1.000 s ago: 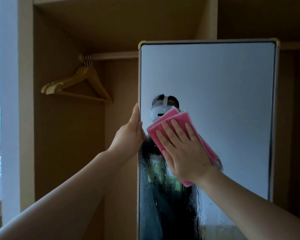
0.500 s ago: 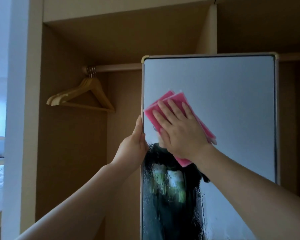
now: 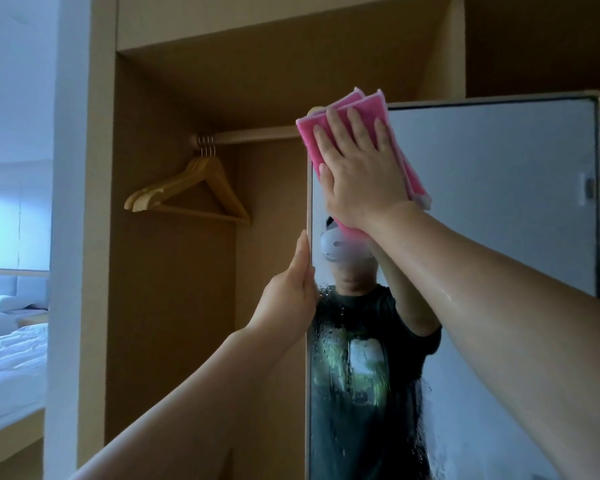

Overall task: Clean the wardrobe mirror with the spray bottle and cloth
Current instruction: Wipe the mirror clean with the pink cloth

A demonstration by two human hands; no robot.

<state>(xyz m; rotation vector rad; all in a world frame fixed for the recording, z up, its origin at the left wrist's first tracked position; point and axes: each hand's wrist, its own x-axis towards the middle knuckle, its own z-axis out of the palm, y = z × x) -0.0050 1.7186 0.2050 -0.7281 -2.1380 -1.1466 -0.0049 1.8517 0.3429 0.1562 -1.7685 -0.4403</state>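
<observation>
The wardrobe mirror (image 3: 499,188) stands tall in a pale frame, its lower glass streaked with spray droplets. My right hand (image 3: 357,174) lies flat with straight fingers on a folded pink cloth (image 3: 357,110), pressing it against the mirror's top left corner. My left hand (image 3: 288,299) grips the mirror's left edge lower down, thumb up along the frame and fingers behind it. No spray bottle is in view.
Left of the mirror the wardrobe bay is open, with wooden hangers (image 3: 187,192) on a rail (image 3: 253,136). A bed (image 3: 11,355) shows at the far left past the wardrobe's side panel (image 3: 80,237). Another dark wardrobe bay lies at the right.
My right hand has slid the pink cloth up the glass from the middle left to the top left corner. My left hand has kept its hold on the frame edge.
</observation>
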